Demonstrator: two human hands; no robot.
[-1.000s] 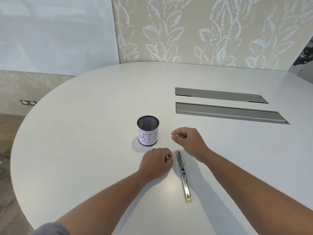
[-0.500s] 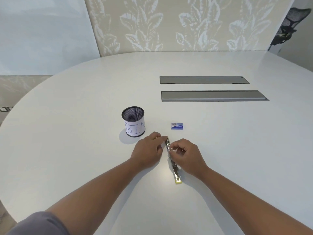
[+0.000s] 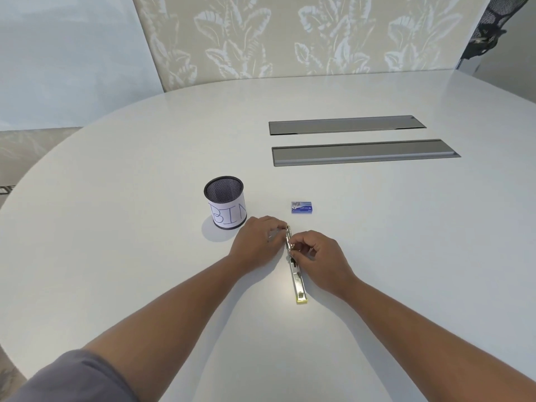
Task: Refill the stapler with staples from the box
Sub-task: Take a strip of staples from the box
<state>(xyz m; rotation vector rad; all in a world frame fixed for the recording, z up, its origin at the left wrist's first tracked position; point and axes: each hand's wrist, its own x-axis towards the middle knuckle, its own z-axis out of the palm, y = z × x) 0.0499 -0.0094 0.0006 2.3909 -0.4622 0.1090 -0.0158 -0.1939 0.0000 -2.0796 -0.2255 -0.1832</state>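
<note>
The stapler (image 3: 298, 281) lies opened out flat on the white table, a long metal strip with a yellow tip at its near end. My left hand (image 3: 258, 240) holds the stapler's far end from the left, fingertips against it. My right hand (image 3: 320, 258) pinches something small at the stapler's middle channel; whether it is a strip of staples I cannot tell. The small blue staple box (image 3: 301, 207) sits shut on the table just beyond both hands.
A black mesh cup (image 3: 225, 206) with a paper label reading BIN stands left of the box. Two grey cable hatches (image 3: 362, 152) are set into the white table (image 3: 116, 227) farther back. An office chair (image 3: 487, 27) is at the far right.
My right hand came down from above the box to the stapler's middle, uncovering the box. My left hand shifted onto the stapler's far end. The view swung left.
</note>
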